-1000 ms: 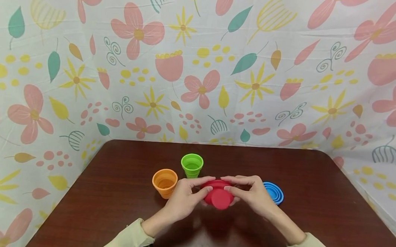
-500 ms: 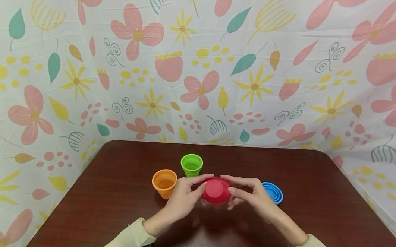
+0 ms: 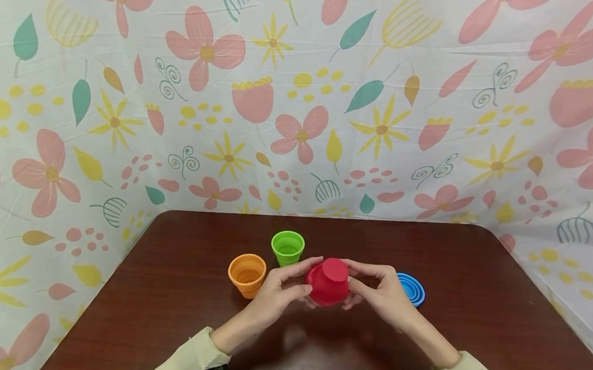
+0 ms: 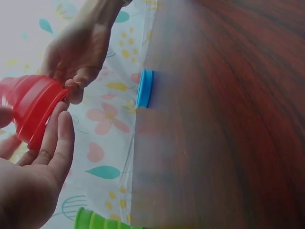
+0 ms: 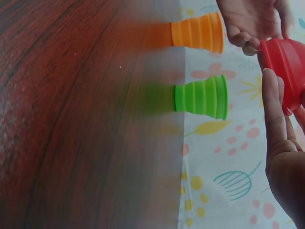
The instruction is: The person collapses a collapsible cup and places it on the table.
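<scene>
A red collapsible cup (image 3: 327, 290) is held above the table between both hands, its flat base turned upward. Stepped rings show along its side in the left wrist view, where the red cup (image 4: 35, 105) looks partly extended. My left hand (image 3: 272, 298) grips its left side, thumb low on the wall and fingers near the rim. On the opposite side my right hand (image 3: 386, 290) pinches it between thumb and fingers. Some fingertips are hidden behind the cup. Left of the hands stand an extended orange cup (image 3: 246, 274) and an extended green cup (image 3: 287, 250).
A blue collapsible cup (image 3: 410, 290) lies flattened just beyond the right hand. All rests on a dark brown wooden table (image 3: 179, 302), with a flower-patterned cloth (image 3: 302, 84) hanging behind and beside it.
Both hands have turned the red cup: its base, low and facing the wearer a second ago, now sits higher and points upward. The orange, green and blue cups have stayed put.
</scene>
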`<state>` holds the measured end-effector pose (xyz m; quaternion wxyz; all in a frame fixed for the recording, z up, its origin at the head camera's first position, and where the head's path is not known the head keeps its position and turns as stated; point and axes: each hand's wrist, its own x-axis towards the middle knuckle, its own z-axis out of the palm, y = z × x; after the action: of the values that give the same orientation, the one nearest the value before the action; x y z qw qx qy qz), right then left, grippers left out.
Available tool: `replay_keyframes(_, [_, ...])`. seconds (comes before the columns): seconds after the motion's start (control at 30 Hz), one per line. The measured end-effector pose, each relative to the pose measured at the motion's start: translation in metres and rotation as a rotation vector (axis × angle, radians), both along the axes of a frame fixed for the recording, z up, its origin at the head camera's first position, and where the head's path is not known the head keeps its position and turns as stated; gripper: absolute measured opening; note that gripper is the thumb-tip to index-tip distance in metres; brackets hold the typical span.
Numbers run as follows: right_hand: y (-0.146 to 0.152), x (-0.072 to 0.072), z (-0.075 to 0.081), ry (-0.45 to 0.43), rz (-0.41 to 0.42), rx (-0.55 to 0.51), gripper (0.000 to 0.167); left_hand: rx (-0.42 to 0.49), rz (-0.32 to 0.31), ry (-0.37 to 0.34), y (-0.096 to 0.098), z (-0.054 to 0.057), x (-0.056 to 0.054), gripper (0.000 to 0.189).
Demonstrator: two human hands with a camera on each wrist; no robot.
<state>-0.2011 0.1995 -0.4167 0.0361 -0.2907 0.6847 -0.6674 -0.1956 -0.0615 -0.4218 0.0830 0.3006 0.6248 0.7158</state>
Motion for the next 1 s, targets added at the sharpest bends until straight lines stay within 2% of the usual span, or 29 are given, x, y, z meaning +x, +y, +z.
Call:
replay_keyframes(0.1, [0.0, 0.001, 0.0, -0.011, -0.005, 0.013, 0.044, -0.001, 0.001, 0.052, -0.001, -0.002, -0.001, 0.051])
replay_keyframes(0.23, [-0.002, 0.002, 0.001, -0.058, 0.012, 0.023, 0.045, -0.036, 0.059, 0.098, -0.002, -0.004, -0.002, 0.051])
replay_keyframes(0.43, [-0.003, 0.003, 0.004, -0.109, 0.097, -0.011, 0.052, -0.072, 0.131, 0.091, -0.001, -0.003, -0.002, 0.051])
replay_keyframes(0.57, [-0.003, 0.002, 0.004, -0.105, 0.11, -0.021, 0.053, -0.071, 0.11, 0.065, -0.001, -0.002, -0.001, 0.054])
replay_keyframes(0.73, [-0.005, 0.002, 0.001, -0.083, 0.043, -0.008, 0.055, -0.087, 0.036, 0.078, -0.002, -0.002, 0.0, 0.07])
replay_keyframes(1.0, [-0.01, 0.003, 0.002, -0.065, -0.018, 0.072, 0.066, -0.13, 0.09, 0.056, -0.002, -0.004, -0.002, 0.076])
